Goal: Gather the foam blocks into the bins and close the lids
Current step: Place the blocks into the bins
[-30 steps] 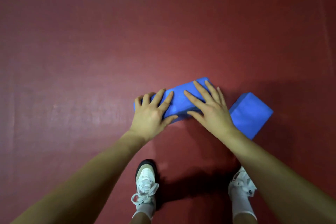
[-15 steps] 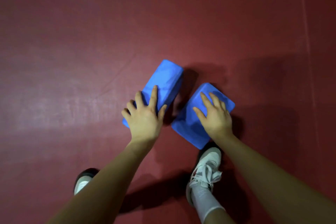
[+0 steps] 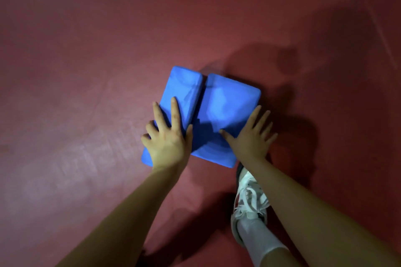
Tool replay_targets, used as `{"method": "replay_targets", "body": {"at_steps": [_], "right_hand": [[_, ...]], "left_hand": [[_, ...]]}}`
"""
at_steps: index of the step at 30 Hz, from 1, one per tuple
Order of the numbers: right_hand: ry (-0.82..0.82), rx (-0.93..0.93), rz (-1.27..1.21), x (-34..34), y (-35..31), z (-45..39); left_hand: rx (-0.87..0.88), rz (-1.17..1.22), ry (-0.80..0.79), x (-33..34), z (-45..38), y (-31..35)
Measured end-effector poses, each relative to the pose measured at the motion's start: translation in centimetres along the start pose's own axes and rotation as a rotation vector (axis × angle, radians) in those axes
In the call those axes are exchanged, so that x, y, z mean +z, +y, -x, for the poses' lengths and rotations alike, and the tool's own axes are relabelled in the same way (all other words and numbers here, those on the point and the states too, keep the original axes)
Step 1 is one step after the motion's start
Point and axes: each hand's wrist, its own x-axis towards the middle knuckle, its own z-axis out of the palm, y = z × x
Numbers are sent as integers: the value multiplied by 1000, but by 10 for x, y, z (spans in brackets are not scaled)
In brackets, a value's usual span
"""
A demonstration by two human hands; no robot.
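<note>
Two blue blocks side by side on red floor [image 3: 86, 71], touching along long edges, just ahead of white shoe [image 3: 249, 199]. Left hand [image 3: 168, 136] flat w/ fingers spread on left block [image 3: 184, 91]; right hand [image 3: 252, 136] flat, splayed against outer edge of right block [image 3: 225, 104]. Nothing gripped. No bins in view. Risk: squeezing pair w/ open palms only, foam could slip or hinge apart at seam on lift.

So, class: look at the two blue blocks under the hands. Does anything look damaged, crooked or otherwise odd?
Nothing looks damaged. The left block and right block lie side by side on the red floor, touching at the far end, with a narrow gap widening toward the person. The left hand and right hand press flat on them.
</note>
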Motion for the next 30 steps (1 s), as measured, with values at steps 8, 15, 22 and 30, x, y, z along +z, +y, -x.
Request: {"method": "replay_targets", "body": {"at_steps": [8,15,22,30], "right_hand": [[-7,-74,-493,-6,-10,6],[12,-354,-589,-15,-56,35],[208,-563,-387,-42,-91,60],[267,-646,-185,-140,-152,139]], "left_hand": [[-63,51,-53,-1,-1,-11],[-251,143,-158,-21,-10,-36],[-267,154,-200,-52,-8,-80],[-285,267,-157,-165,24,-144]]}}
